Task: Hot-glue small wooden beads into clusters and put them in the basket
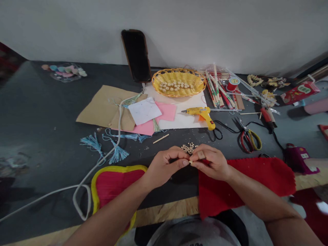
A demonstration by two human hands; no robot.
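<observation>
My left hand (167, 165) and my right hand (211, 162) meet above the near part of the dark table, thumbs and forefingers pinched together. Between the fingertips is a small pale bead piece (190, 162); its exact form is too small to make out. A tan bandage wraps a finger of my right hand. Just behind the fingers lies a pile of small wooden beads (189, 147). Farther back, a yellow woven basket (179, 76) holds several little bead clusters. The yellow glue gun (201, 112) rests on white paper in front of the basket.
Scissors (247, 136) and a black cord lie to the right, near red felt (261, 174). Blue tassels (116, 153), brown paper (99, 106) and a white cable (96, 165) are on the left. A phone (137, 56) leans on the wall. Wrapped chopsticks (217, 89) sit beside the basket.
</observation>
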